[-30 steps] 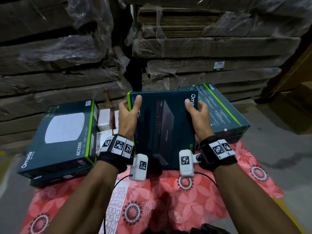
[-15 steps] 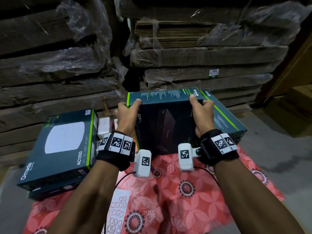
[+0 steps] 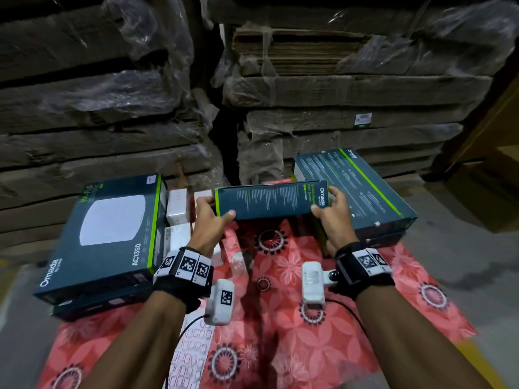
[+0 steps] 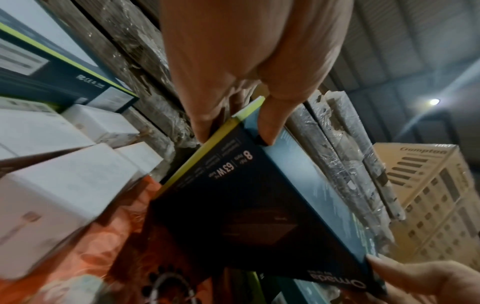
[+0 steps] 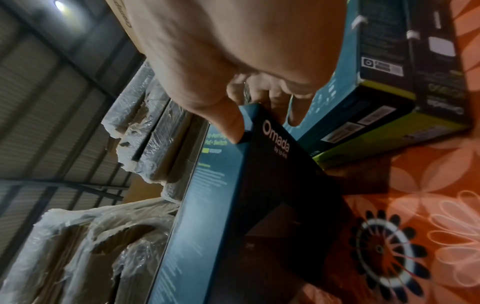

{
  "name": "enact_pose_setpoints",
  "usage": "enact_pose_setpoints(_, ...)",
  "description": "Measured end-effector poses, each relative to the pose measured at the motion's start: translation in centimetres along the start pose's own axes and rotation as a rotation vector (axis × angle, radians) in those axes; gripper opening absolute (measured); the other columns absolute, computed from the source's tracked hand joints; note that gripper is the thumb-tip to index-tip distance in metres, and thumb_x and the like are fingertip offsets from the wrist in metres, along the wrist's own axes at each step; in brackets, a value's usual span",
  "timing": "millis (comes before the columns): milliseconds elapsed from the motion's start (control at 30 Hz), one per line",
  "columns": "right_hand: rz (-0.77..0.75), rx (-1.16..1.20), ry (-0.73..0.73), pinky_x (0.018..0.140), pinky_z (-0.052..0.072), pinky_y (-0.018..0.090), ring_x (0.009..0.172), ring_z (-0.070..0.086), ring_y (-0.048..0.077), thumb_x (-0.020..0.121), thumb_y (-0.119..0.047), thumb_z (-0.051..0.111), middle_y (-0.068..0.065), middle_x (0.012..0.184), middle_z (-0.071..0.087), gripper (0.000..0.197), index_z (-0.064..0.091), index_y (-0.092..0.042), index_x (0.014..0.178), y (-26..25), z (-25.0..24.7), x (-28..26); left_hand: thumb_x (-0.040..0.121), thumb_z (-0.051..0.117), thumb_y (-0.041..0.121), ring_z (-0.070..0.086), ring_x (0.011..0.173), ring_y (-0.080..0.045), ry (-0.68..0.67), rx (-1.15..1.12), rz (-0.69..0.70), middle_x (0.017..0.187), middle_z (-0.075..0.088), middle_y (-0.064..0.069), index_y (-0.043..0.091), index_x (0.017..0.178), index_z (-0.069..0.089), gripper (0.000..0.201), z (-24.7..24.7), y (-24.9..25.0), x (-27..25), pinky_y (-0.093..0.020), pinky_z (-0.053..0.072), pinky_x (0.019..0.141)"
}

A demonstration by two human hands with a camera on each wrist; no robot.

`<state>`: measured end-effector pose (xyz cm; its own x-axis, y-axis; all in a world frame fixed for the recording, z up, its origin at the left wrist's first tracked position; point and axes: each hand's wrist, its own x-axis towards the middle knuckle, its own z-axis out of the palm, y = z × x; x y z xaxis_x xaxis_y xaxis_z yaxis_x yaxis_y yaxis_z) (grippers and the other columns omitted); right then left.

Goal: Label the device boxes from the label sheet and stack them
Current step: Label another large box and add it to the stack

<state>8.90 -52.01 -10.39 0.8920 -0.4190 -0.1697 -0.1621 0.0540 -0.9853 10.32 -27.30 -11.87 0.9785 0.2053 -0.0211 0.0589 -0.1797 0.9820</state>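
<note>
Both hands grasp one dark Omada switch box (image 3: pixel 269 202), the left hand (image 3: pixel 209 223) at its left end and the right hand (image 3: pixel 332 217) at its right, above the red floral cloth (image 3: pixel 295 318). The label sheet (image 3: pixel 192 357) lies near.

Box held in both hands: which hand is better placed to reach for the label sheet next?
Left, probably. The label sheet lies on the cloth under the left forearm, so the left hand is nearer; the right hand could hold the box meanwhile.
</note>
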Motion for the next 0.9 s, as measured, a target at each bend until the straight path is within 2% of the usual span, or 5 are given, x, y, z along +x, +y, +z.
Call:
enact_pose_setpoints(133, 0.046, -0.030, -0.014, 0.097, 0.052, 0.045, 0.106, 0.065, 0.026, 0.071, 0.006, 0.063, 0.004, 0.112, 0.067, 0.051, 0.055, -0.028, 0.108, 1.4, 0.3, -0.2, 0.078, 0.074, 0.007, 0.060, 0.105, -0.025, -0.007, 0.019, -0.053, 0.124, 0.052, -0.020, 0.016, 0.108, 0.037, 0.048, 0.0, -1.4, -0.5, -0.039, 0.054, 0.088)
enact_pose_setpoints(333, 0.161, -0.129, -0.001, 0.086, 0.055, 0.047, 0.087, 0.065, 0.025, 0.053, -0.072, 0.077, 0.003, 0.095, 0.067, 0.070, 0.060, -0.016, 0.092, 7.4, 0.3, 4.0, 0.055, 0.059, 0.090, 0.064, 0.102, -0.022, 0.002, 0.123, -0.208, 0.120, 0.059, -0.008, 0.019, 0.112, 0.061, 0.091, 0.5, -4.0, -0.5, -0.043, 0.053, 0.094)
enact_pose_setpoints(400, 0.152, -0.209, 0.003, 0.079, 0.052, 0.037, 0.082, 0.061, 0.021, 0.059, -0.074, 0.067, 0.003, 0.092, 0.063, 0.064, 0.059, -0.018, 0.090, 7.2, 0.4, 2.9, 0.068, 0.054, 0.082, 0.064, 0.098, -0.026, -0.006, 0.235, -0.235, 0.119, 0.059, -0.011, 0.015, 0.109, 0.065, 0.079, 0.8, -4.3, -0.8, -0.044, 0.052, 0.093)
enact_pose_setpoints(600, 0.204, -0.411, -0.024, 0.105, 0.044, 0.041, 0.120, 0.055, 0.029, 0.084, -0.033, 0.070, 0.010, 0.127, 0.057, 0.063, 0.046, -0.005, 0.135, 8.7, -0.3, 0.4, 0.088, 0.059, 0.047, 0.058, 0.107, -0.037, -0.028, 0.475, -0.302, 0.123, 0.057, -0.019, 0.001, 0.118, 0.056, 0.055, 1.7, -6.8, -2.7, -0.043, 0.049, 0.094)
enact_pose_setpoints(900, 0.171, -0.497, -0.117, 0.109, 0.042, 0.041, 0.123, 0.055, 0.030, 0.089, -0.010, 0.066, 0.012, 0.139, 0.054, 0.061, 0.040, -0.009, 0.143, 12.6, -1.3, -0.6, 0.083, 0.069, 0.033, 0.045, 0.127, -0.038, -0.168, 0.457, -0.193, 0.139, 0.043, -0.019, 0.013, 0.141, 0.033, 0.071, 2.5, -10.3, -6.2, -0.054, 0.039, 0.105)
